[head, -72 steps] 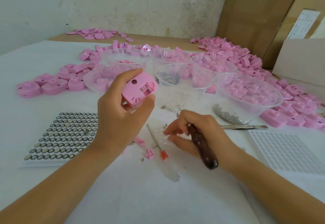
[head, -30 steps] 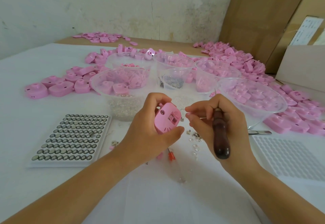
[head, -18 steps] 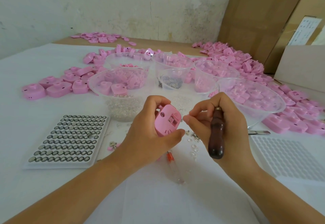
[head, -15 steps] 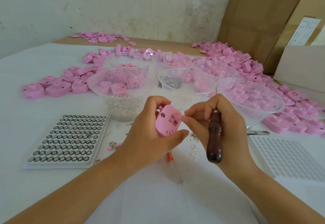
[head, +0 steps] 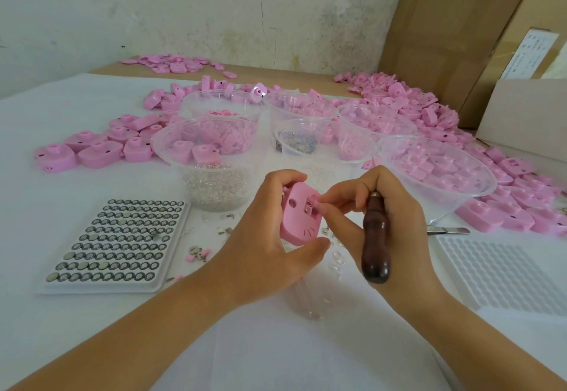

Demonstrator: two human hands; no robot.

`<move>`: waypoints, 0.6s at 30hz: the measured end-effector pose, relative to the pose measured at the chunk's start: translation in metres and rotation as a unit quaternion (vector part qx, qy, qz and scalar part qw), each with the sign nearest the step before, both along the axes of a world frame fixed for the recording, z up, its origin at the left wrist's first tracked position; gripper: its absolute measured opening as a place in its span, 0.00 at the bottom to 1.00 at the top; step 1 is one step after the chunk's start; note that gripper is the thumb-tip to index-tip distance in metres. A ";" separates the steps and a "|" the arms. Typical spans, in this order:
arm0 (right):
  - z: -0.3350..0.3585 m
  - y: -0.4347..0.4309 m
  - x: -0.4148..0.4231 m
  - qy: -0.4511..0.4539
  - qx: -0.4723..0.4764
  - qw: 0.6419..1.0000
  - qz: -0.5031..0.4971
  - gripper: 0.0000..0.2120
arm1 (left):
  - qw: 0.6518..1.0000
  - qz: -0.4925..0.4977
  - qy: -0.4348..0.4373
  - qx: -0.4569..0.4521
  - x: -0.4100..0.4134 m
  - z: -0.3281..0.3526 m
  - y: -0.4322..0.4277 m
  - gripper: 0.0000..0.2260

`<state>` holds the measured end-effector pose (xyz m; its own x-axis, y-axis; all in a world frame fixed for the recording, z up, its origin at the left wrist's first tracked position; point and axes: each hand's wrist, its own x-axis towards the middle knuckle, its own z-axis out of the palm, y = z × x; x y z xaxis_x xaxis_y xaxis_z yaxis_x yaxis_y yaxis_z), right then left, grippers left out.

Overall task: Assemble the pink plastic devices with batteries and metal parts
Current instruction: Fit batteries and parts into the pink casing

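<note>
My left hand (head: 264,246) grips a pink plastic device (head: 299,222) above the table, its open back facing me. My right hand (head: 386,215) holds a dark wooden-handled tool (head: 375,243) in its palm, handle pointing down. Its thumb and forefinger pinch a small pink piece (head: 319,203) at the device's battery slot. A white tray of button batteries (head: 113,240) lies at the left. Small metal parts (head: 225,230) lie loose on the white cloth.
Several clear plastic bowls (head: 214,157) hold pink parts, metal bits and clear pieces. Pink device shells (head: 429,108) are heaped at left and right. An empty white tray (head: 503,271) and tweezers (head: 448,230) lie right. Cardboard boxes (head: 460,31) stand behind.
My left hand brought the device down from the bowls toward me. My right hand lifted off the table, and its fingertips moved left until they reached the device's slot.
</note>
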<state>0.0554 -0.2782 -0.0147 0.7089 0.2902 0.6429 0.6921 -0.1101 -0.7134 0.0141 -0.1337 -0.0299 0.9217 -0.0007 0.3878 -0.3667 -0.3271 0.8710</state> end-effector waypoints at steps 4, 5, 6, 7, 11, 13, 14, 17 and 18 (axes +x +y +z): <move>-0.001 0.001 0.002 -0.002 0.002 1.000 -0.002 0.21 | 1.000 -0.007 -0.003 0.008 -0.001 0.000 -0.001 0.25; -0.001 0.001 0.002 -0.007 0.002 1.000 -0.003 0.21 | 1.000 -0.008 -0.002 0.008 -0.001 0.000 -0.001 0.24; -0.001 0.001 0.002 -0.016 -0.002 1.000 -0.006 0.21 | 1.000 -0.009 -0.001 0.007 -0.001 0.000 -0.001 0.24; -0.001 0.001 0.002 -0.029 -0.010 0.999 -0.012 0.21 | 1.000 -0.010 0.001 0.005 -0.001 0.000 -0.002 0.24; -0.002 0.002 0.000 -0.085 -0.042 0.995 -0.035 0.20 | 1.000 -0.018 0.002 -0.008 0.000 -0.001 -0.002 0.24; -0.002 0.001 0.000 -0.098 -0.047 0.994 -0.031 0.22 | 1.000 -0.022 0.003 -0.017 0.000 -0.002 -0.003 0.24; -0.003 0.001 0.000 -0.098 -0.046 0.994 -0.026 0.22 | 0.999 -0.024 0.005 -0.020 0.000 -0.002 -0.003 0.24; -0.003 0.000 0.000 -0.091 -0.047 0.995 -0.020 0.20 | 0.999 -0.022 0.008 -0.023 0.002 -0.002 -0.001 0.24; -0.002 -0.001 0.001 -0.083 -0.041 0.996 -0.018 0.19 | 1.000 -0.018 0.009 -0.023 0.002 -0.003 0.000 0.24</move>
<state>0.0568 -0.2789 -0.0163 0.6050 0.3228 0.7279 0.7948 -0.1892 -0.5767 0.0159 -0.1336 -0.0326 0.9285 -0.0174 0.3708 -0.3611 -0.2740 0.8914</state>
